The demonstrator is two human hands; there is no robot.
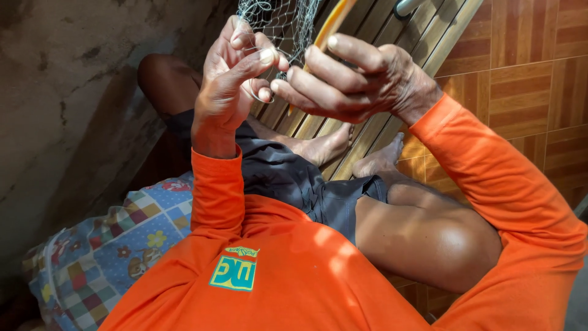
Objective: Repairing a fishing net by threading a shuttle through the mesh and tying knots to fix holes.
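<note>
A fine grey fishing net (278, 21) hangs down from the top of the view. My left hand (229, 79) is raised in front of me and pinches the net's lower edge and a thin loop of line between thumb and fingers. My right hand (355, 76) meets it from the right and grips a flat orange netting needle (331, 21) that slants up past the fingers. The fingertips of both hands almost touch at the net. Both arms wear orange long sleeves.
I sit with bare legs (429, 233) bent, feet against a slatted wooden door (367, 24). A patterned patchwork cushion (110, 245) lies at the lower left beside a rough concrete wall (73, 92). Brown parquet-pattern tiles (527, 73) cover the floor at the right.
</note>
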